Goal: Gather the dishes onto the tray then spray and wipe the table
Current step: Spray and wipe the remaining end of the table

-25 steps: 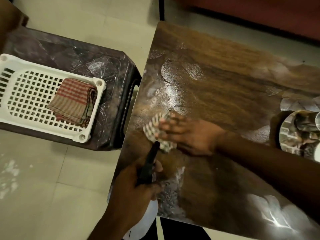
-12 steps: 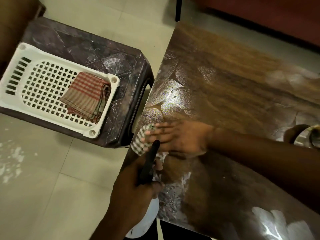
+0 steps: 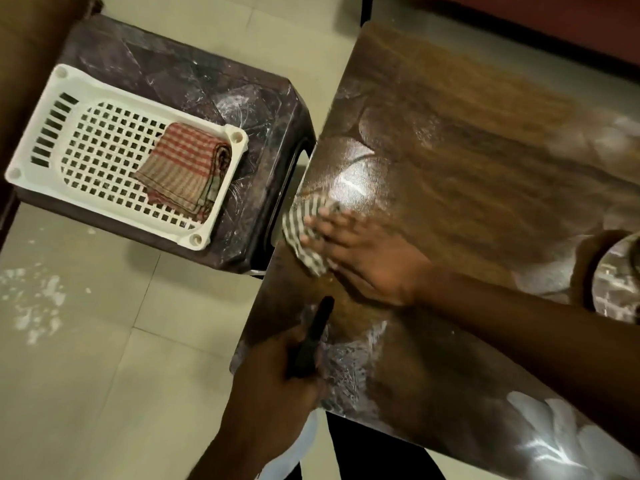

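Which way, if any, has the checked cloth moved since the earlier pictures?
Yes. Pressed under the right hand, the checked cloth has slid left, up to the table edge facing the stool.

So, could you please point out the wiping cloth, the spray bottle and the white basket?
wiping cloth [image 3: 298,216]: head view, on its exposed checked part.
spray bottle [image 3: 317,323]: head view, on its black spray head.
white basket [image 3: 197,237]: head view, on its near corner rim.

Table [image 3: 485,140] far side bare, room to pass. Steel dish [image 3: 618,285] blocks rt edge; stool [image 3: 263,109] close on left, narrow gap btwn.
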Motion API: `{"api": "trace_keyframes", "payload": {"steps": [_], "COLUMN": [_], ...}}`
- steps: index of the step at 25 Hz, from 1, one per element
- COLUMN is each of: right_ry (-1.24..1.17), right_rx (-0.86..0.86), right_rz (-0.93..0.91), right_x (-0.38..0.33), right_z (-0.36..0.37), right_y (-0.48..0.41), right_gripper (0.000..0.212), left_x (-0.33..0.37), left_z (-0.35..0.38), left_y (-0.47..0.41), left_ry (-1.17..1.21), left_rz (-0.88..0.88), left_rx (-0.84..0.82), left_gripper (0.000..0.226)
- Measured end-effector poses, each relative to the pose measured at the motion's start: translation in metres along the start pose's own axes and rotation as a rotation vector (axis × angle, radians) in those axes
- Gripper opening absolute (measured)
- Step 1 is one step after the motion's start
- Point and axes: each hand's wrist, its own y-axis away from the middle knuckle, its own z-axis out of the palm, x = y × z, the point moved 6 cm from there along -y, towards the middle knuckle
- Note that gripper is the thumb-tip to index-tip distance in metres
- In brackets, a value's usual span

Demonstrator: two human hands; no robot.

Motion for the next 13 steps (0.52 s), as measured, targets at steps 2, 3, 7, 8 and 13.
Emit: {"api": "trace_keyframes", "payload": {"steps": [2,3,7,8,13], "right_ry": [0.062,0.076,-0.160,-0.259,-0.255], "right_rx": [-0.111,-0.120,0.306,0.450,0.307], "right_rz": [-0.194,-0.128,0.697,0.944,0.804], "right_x": [-0.009,0.003,0.020,-0.002,-0.168], "right_z": [0.018,0.019,0.012,0.019,0.082], "right_y": [0.063,0.089,0.137,0.135,0.095], "right_gripper": [0.058,0.058,0.059,0.059,0.060], "left_x": [-0.017,-0.025,-0.055,-0.058,-0.071], "left_z": [0.004,0.006,0.003,0.002,-0.014], "left_y": [0.005,0.007,0.018,0.025,0.050], "left_ry": [-0.078,-0.108,-0.210,-0.212,-0.276], "left_rz": [-0.039,-0.063,-0.061,-0.036,0.086], "left_rx": [-0.074,-0.104,-0.146,-0.134,-0.169], "left_gripper": [0.053,0.047,0.029,0.021,0.027]}}
